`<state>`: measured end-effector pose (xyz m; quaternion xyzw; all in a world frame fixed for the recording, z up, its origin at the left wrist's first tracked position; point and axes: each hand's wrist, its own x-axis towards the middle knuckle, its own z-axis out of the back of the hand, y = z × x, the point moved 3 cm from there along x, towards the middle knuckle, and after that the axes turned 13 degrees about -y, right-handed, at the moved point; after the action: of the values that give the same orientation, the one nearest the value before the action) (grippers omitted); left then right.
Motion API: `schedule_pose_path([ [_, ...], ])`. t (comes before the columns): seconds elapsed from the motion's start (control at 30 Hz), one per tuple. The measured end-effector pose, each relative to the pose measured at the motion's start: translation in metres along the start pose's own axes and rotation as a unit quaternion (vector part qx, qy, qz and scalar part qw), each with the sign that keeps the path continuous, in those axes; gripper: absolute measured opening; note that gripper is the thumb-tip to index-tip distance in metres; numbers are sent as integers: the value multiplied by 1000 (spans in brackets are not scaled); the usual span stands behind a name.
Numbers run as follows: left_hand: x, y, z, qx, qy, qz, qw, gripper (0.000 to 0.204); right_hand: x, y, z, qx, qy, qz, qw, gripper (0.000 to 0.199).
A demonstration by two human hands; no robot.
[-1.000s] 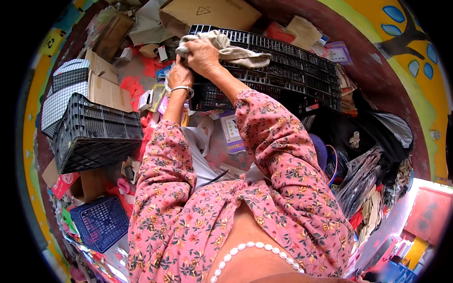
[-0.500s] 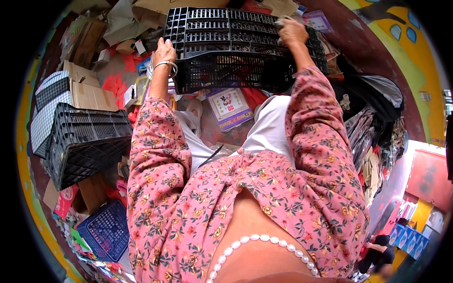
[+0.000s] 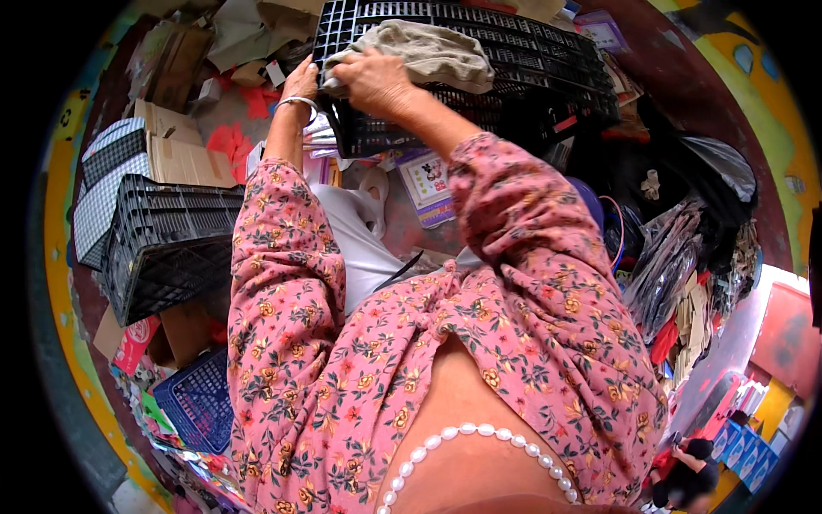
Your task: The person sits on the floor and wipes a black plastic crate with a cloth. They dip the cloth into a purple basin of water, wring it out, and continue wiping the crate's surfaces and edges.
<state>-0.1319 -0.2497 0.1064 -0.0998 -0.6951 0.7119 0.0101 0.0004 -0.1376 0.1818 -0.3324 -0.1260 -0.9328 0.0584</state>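
Note:
A large black plastic crate (image 3: 548, 51) with slatted sides is tilted in front of me at the top of the view. My left hand (image 3: 301, 83) is closed on its left edge, a bracelet at the wrist. My right hand (image 3: 374, 83) grips a crumpled grey-beige cloth (image 3: 432, 56), which lies spread over the crate's slatted side near the left corner. Below the crate, a flat purple-and-white box (image 3: 425, 190) with a cartoon picture rests on the floor.
To the left stand another black crate (image 3: 171, 240) and an open cardboard box (image 3: 184, 158). A blue basket (image 3: 199, 403) is at the lower left. Black bags and clear plastic wrapping (image 3: 664, 265) pile up on the right. A person (image 3: 689, 471) shows far off at the lower right.
My right hand has swept the cloth leftward along the crate, from its right part to near my left hand. The cloth, mostly hidden before, now shows spread out.

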Motion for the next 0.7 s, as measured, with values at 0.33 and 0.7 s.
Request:
schedule_pose_path([
  [0.33,38,44,18,130,7,-177,976,39,3,-53,54,83,-100,-179,975,28],
  [0.7,12,21,18,24,15,-94,995,38,27,-33,-16,-94,-132,-156,974,18],
])
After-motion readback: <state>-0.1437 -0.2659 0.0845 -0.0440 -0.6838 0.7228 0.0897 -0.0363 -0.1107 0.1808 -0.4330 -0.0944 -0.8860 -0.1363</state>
